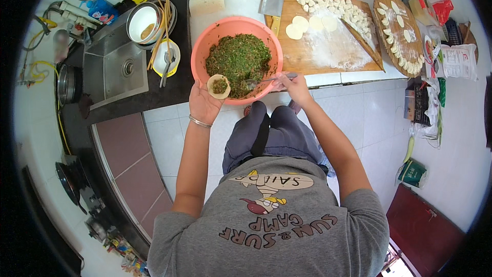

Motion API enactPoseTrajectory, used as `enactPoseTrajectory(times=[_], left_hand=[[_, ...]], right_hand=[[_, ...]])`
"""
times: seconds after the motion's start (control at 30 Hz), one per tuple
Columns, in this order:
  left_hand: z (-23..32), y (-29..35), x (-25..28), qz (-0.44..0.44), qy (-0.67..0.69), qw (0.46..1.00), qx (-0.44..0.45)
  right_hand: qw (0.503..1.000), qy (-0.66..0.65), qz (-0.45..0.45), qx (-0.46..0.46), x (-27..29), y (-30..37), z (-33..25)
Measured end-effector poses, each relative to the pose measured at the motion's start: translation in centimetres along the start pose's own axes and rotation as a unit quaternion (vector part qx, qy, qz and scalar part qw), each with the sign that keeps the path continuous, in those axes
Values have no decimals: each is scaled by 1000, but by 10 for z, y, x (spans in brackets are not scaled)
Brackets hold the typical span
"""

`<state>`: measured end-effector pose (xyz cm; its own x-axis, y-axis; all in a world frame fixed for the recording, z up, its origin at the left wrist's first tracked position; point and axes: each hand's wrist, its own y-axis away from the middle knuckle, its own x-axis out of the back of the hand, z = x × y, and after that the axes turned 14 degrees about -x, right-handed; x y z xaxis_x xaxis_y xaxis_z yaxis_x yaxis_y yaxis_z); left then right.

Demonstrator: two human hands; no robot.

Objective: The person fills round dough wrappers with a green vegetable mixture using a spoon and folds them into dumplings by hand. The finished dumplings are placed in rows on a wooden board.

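Note:
A round dumpling wrapper (210, 88) with green filling in its middle rests in my left hand (199, 103), at the near left rim of a pink basin (200, 46). My fingers cup it from beneath. Inside the basin lies a heap of chopped green filling (238, 59). My right hand (294, 86) grips the handle of a metal spoon (266, 79) at the basin's near right rim, and the spoon's bowl dips into the filling. On the wooden board (297, 56) to the right are rolled wrappers (300, 23), a pile of dough pieces (335, 7) and a rolling pin (363, 45).
A cleaver (272, 1) lies between basin and board. Shaped dumplings sit on a round wooden tray (407, 25) at far right. Left of the basin are a sink (115, 77), stacked bowls (136, 20), chopsticks (167, 5) and a yellow-rimmed bowl (174, 54).

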<state>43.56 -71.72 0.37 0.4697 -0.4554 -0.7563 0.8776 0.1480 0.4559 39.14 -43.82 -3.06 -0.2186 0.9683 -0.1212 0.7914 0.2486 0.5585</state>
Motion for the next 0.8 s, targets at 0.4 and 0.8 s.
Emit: enactPoseTrajectory(times=[0.4,0.8], left_hand=[[-21,10,-98,-141,0,986,87],[-46,14,-157,-199,36,969,142]], right_hand=[[963,-198,-27,179,28,72,-79],[959,-95,-49,264,65,94,-79]])
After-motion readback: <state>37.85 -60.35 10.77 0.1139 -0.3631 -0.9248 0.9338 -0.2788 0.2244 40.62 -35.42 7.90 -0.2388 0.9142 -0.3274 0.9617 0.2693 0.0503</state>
